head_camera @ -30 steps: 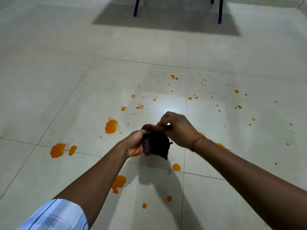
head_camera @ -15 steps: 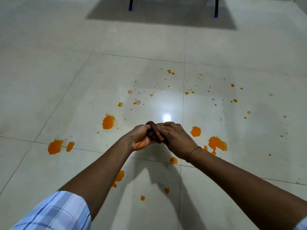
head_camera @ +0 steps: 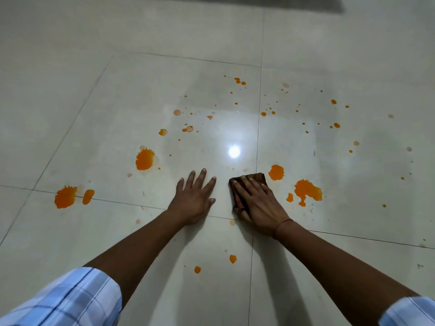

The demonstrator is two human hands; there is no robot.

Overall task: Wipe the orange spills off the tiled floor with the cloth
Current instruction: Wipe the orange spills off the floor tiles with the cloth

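A dark brown folded cloth lies flat on the pale tiled floor, pressed down by my right hand, whose fingers lie spread over it. My left hand rests flat on the bare tile just left of it, fingers apart, holding nothing. Orange spills surround them: a round blot touching distance right of the cloth, a larger splash further right, a splat up left, and two blots at the far left on a grout line. Small drops lie between my arms.
Many fine orange specks are scattered over the far tiles. A bright light reflection shines just beyond my hands. A dark shadow band runs along the top edge.
Both hands held the bunched cloth together in the air; now they have parted and dropped to the floor, the right pressing the cloth flat, the left bare on the tile.
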